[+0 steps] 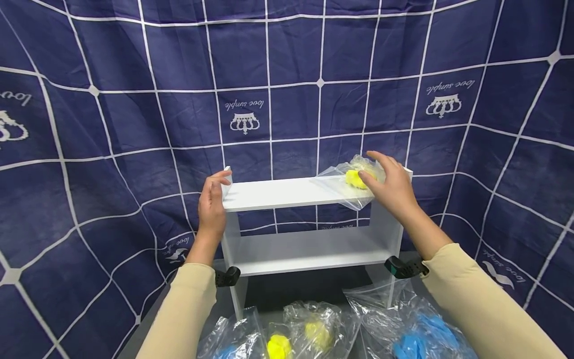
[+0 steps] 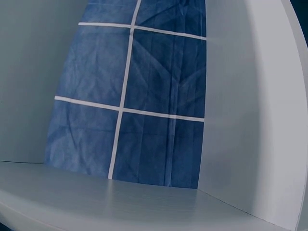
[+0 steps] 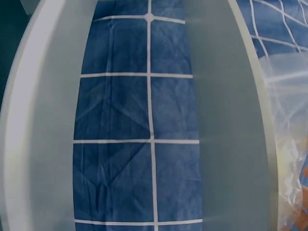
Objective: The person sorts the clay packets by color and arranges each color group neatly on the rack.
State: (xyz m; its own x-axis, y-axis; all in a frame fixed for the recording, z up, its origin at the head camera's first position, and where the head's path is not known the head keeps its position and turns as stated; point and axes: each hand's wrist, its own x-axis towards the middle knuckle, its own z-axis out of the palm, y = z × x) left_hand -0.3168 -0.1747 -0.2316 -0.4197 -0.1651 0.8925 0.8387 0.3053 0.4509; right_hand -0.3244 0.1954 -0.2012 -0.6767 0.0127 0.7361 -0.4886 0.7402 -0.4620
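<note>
Bag (image 1: 344, 190) in R hand (image 1: 395, 188), btwn thumb (image 1: 370, 181) & fingers (image 1: 384, 160)

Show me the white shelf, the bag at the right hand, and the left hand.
White shelf (image 1: 269, 193), head view: top board.
Bag (image 1: 355, 197), head view: lower clear part.
Left hand (image 1: 213, 205), head view: middle of the hand.

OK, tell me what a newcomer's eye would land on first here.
Likely the yellow lump in the clear bag, which the right hand holds at the top of the white shelf unit, toward its right end. Next, the white-gridded navy curtain behind, then the blue lumps at the head view's lower right.
</note>
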